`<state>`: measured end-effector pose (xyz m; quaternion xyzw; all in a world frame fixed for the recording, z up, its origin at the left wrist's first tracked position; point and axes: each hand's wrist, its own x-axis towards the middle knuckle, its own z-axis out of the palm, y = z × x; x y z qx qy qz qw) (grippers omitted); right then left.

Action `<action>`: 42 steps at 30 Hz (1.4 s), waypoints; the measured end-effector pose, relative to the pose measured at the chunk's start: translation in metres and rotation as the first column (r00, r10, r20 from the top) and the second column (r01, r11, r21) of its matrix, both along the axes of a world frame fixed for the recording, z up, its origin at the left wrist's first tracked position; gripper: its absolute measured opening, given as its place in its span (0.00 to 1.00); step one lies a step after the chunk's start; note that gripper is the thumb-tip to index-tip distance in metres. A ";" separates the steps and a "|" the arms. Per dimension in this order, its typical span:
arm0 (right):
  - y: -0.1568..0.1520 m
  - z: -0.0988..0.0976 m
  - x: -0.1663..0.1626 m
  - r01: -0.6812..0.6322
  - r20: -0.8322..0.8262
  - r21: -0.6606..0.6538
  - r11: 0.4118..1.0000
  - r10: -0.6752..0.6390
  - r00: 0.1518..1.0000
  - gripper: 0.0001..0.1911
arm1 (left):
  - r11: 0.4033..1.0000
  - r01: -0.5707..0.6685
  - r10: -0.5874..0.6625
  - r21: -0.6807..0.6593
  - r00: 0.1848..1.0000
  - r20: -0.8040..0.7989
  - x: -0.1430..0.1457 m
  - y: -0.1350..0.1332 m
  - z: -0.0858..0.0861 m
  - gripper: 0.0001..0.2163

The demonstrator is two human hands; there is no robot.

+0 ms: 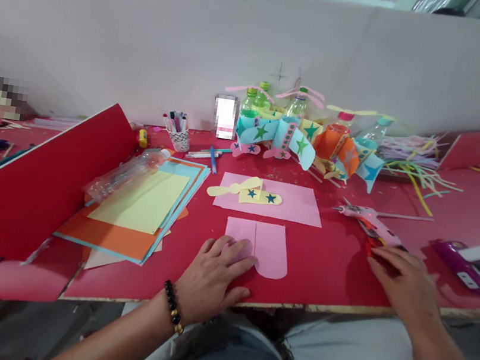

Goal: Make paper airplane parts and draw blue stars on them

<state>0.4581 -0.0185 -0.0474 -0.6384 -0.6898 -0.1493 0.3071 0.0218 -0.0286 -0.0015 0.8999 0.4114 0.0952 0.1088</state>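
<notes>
My left hand (212, 275) lies with fingers spread on a pink paper piece (273, 251) that has rounded lower corners and a line down its middle. Out to the right, the fingertips of my right hand (407, 283) close on the red handle of what look like scissors (369, 245), partly hidden beside the pink glue gun (373, 221). Beyond my left hand, a larger pink sheet (299, 204) carries a yellow paper propeller (225, 189) and a yellow rounded strip (261, 197) with dark blue stars.
Coloured paper sheets (142, 195) and a clear plastic bottle (127, 175) lie left, beside a slanting red board (55, 176). Several decorated bottle planes (292, 131), a pen cup (179, 139) and pipe cleaners (415, 155) stand or lie behind. A purple tool (470, 268) sits far right.
</notes>
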 end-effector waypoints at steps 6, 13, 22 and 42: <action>0.000 0.003 -0.002 0.013 0.061 0.025 1.000 -0.015 0.998 0.18 | 1.000 -0.002 0.002 0.003 1.000 0.007 0.000 0.000 0.000 0.22; -0.012 0.017 -0.039 -0.107 0.071 0.097 0.989 0.101 0.992 0.10 | 1.000 0.008 -0.008 0.022 1.000 -0.006 0.000 -0.001 0.000 0.23; -0.012 0.035 -0.115 -0.350 -0.092 0.021 0.936 0.351 0.932 0.11 | 0.999 0.009 -0.008 0.034 1.000 -0.027 -0.002 -0.001 -0.002 0.25; -0.005 0.023 -0.144 -0.461 -0.498 -0.097 0.882 0.358 0.790 0.08 | 0.854 -0.461 0.490 0.242 0.869 -0.073 -0.052 0.128 0.073 0.25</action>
